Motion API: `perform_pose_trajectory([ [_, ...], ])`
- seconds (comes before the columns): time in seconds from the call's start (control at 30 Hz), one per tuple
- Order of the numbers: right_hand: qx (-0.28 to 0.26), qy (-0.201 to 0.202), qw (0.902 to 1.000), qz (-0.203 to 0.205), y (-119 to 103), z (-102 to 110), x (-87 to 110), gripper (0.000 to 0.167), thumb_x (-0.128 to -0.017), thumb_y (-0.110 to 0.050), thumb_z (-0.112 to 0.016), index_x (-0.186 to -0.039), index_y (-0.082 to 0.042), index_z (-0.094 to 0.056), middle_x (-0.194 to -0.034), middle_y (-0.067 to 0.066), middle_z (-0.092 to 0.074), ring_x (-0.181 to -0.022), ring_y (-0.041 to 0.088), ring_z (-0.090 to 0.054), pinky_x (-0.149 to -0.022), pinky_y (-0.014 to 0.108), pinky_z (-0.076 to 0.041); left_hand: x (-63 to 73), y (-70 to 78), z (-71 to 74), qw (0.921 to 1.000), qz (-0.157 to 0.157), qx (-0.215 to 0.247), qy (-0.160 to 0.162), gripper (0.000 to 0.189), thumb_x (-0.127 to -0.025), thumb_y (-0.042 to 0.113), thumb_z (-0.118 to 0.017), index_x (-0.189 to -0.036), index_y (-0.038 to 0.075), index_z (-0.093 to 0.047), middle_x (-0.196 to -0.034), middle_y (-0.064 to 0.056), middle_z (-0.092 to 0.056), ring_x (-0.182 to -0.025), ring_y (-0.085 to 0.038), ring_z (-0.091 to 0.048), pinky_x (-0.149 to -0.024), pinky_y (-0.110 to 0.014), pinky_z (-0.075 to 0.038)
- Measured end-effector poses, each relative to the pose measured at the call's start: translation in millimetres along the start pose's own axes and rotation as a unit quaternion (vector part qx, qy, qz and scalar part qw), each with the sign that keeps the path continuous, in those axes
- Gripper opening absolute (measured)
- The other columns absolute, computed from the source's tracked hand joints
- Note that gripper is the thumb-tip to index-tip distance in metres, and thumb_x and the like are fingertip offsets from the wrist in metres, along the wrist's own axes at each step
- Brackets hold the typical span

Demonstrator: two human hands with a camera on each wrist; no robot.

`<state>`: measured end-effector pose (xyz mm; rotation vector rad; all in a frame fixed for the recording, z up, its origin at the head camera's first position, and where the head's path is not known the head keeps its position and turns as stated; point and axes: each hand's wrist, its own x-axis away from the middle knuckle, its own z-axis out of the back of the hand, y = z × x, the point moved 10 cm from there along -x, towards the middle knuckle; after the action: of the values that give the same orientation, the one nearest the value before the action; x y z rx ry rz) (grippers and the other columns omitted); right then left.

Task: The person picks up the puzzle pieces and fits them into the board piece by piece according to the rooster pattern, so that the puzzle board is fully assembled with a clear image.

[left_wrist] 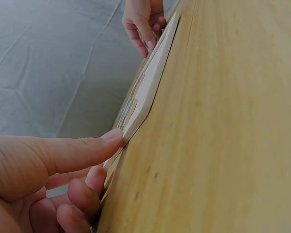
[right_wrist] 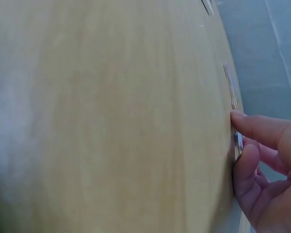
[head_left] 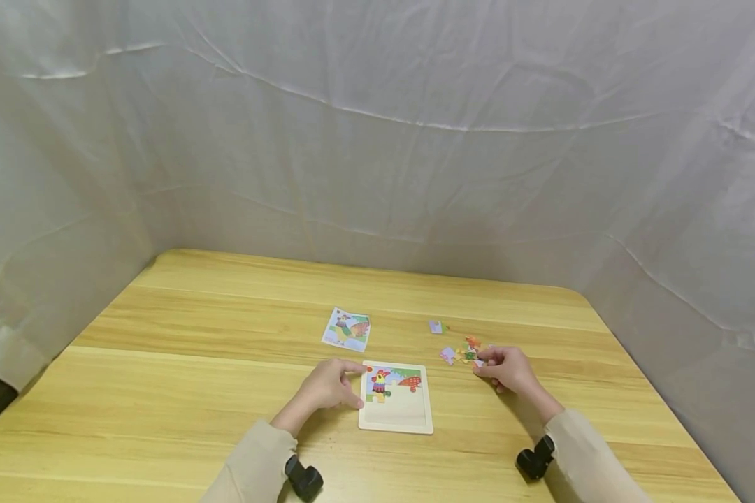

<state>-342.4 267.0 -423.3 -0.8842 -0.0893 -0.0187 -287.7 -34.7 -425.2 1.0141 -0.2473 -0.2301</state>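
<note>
A square wooden jigsaw tray, partly filled with hen-picture pieces, lies on the table. My left hand rests at its left side, index finger and thumb spread along the rim. The left wrist view shows the thumb straight against the tray's edge, other fingers bent below. To the right, my right hand is at a small pile of jigsaw pieces, thumb and index finger pinching one piece at the near side. The right wrist view shows these fingertips low at the tabletop; the fingers partly hide the piece.
A paper picture of the hen lies behind the tray. One loose piece sits apart behind the pile. Pale cloth hangs behind the wooden table and at its sides. Each wrist wears a black camera.
</note>
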Motion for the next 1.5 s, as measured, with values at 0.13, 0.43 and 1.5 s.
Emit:
perform_pose_trajectory([
  [0.13, -0.003, 0.003, 1.0000, -0.001, -0.1, 0.6, 0.0, 0.025, -0.072, -0.006, -0.073, -0.092, 0.004, -0.062, -0.069, 0.002, -0.047, -0.044, 0.011, -0.042, -0.040, 0.025, -0.041, 0.6, 0.4, -0.1, 1.0000, 0.001, 0.000, 0.000, 0.054, -0.062, -0.001, -0.076, -0.114, 0.002, -0.060, -0.051, 0.000, -0.047, -0.039, -0.007, -0.034, -0.037, -0.019, -0.029],
  [0.43, -0.011, 0.007, 0.9998, -0.011, 1.5, 0.3, -0.2, 0.026, -0.073, -0.004, -0.071, -0.092, 0.004, -0.055, -0.070, 0.004, -0.053, -0.046, 0.011, -0.046, -0.040, 0.026, -0.042, 1.1, 0.5, -0.1, 1.0000, -0.003, 0.000, 0.000, 0.053, -0.063, -0.001, -0.076, -0.113, 0.001, -0.060, -0.051, 0.000, -0.047, -0.038, -0.007, -0.034, -0.037, -0.019, -0.028],
  [1.5, -0.185, -0.049, 0.9804, 0.045, -36.9, -16.6, 3.1, 0.036, -0.080, 0.008, -0.058, -0.109, 0.022, -0.041, -0.078, 0.011, -0.060, -0.067, 0.015, -0.060, -0.062, 0.032, -0.052, 0.5, 2.4, 0.6, 1.0000, -0.007, -0.005, 0.001, 0.054, -0.062, 0.000, -0.076, -0.114, 0.001, -0.060, -0.052, -0.001, -0.048, -0.038, -0.007, -0.035, -0.037, -0.018, -0.029],
])
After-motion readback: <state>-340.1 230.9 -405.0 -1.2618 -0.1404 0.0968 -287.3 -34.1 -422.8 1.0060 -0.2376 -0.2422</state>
